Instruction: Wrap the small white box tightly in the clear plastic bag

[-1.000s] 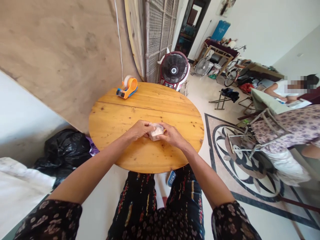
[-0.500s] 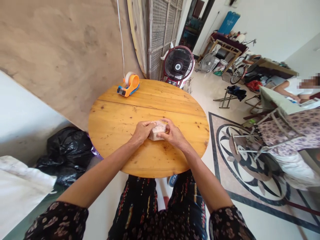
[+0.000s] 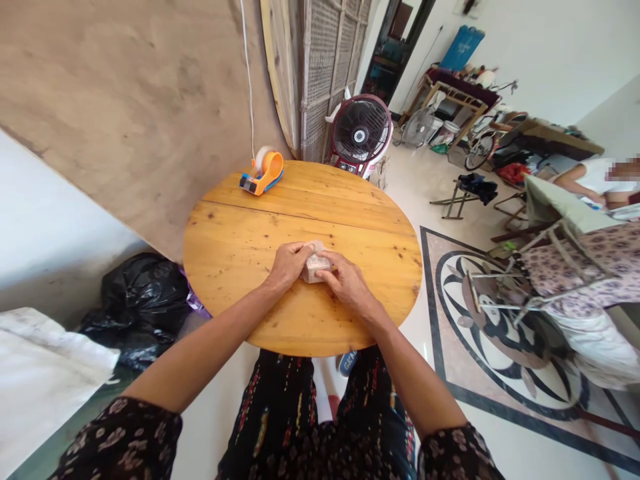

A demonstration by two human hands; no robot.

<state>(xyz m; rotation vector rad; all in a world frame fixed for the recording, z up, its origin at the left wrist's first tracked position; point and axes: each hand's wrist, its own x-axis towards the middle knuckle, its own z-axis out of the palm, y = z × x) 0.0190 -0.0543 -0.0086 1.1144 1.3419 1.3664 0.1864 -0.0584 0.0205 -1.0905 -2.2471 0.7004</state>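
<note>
Yellow-brown planks dotted with dark knots form the oval wooden desk (image 3: 235,260), set against a tall tan plywood board (image 3: 125,87) in a bright, pale-floored room. Near its middle, toward the wearer, both grips are grasping one small pale box-shaped packet (image 3: 313,273). From one side, the left hand (image 3: 290,263) clasps it with the thumb along its top; from the other, the right hand (image 3: 346,277) has its thumb against the near face and its fingers over the upper part. Whether the packet's base touches the desk, I cannot tell.

Farther out, at the desk's far left edge, stands an orange-and-blue plastic tape dispenser (image 3: 260,183) with a roll of clear tape, well apart from the hands. Beyond the far edge is a round dark-red and white electric fan (image 3: 360,133), beside a grey woven panel (image 3: 327,67). Shiny black plastic bags (image 3: 143,297) lie to the left, below the desktop. Off to the right, a co-worker in a white top (image 3: 593,179) sits past a folding stool (image 3: 454,201) draped with dark cloth (image 3: 480,189).
</note>
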